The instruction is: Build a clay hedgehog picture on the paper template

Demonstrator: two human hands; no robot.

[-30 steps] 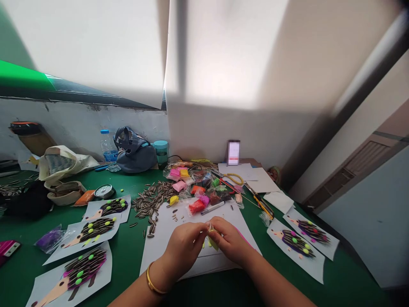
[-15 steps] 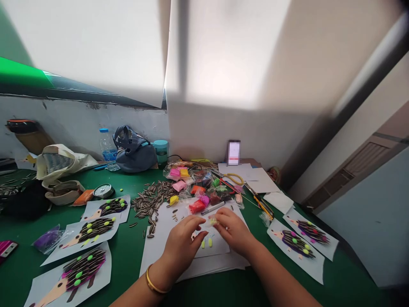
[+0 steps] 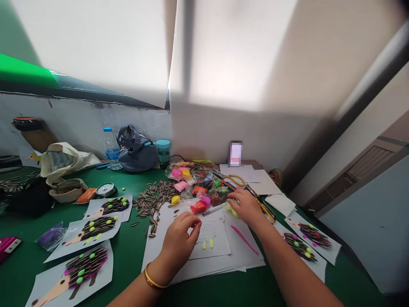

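Observation:
My left hand (image 3: 182,238) is over the left side of a small white sheet (image 3: 220,249), thumb and forefinger pinched together. Whatever may be between them is too small to make out. The sheet bears a faint blue rounded drawing (image 3: 207,231) with two yellow-green clay pieces (image 3: 208,244) under it. To the right, my right hand (image 3: 246,208) has its fingers curled at a yellow-green clay packet (image 3: 231,210), partly hidden by the hand. A pink plastic strip (image 3: 244,240) rests on larger paper. A marker (image 3: 214,209) lies beyond the sheet.
Sunflower seeds (image 3: 156,196) lie in a heap at the left, beside bagged coloured clay (image 3: 180,185). Finished hedgehog pictures (image 3: 91,273) flank the papers on both sides. Scissors (image 3: 236,180), a propped phone (image 3: 235,154), a bag (image 3: 137,153) and a bottle (image 3: 110,147) stand or lie behind.
My right hand has moved away from my left, forward and right to the clay packet. My left hand has stayed near the sheet, its fingertips now pinched. The pink strip has come into view.

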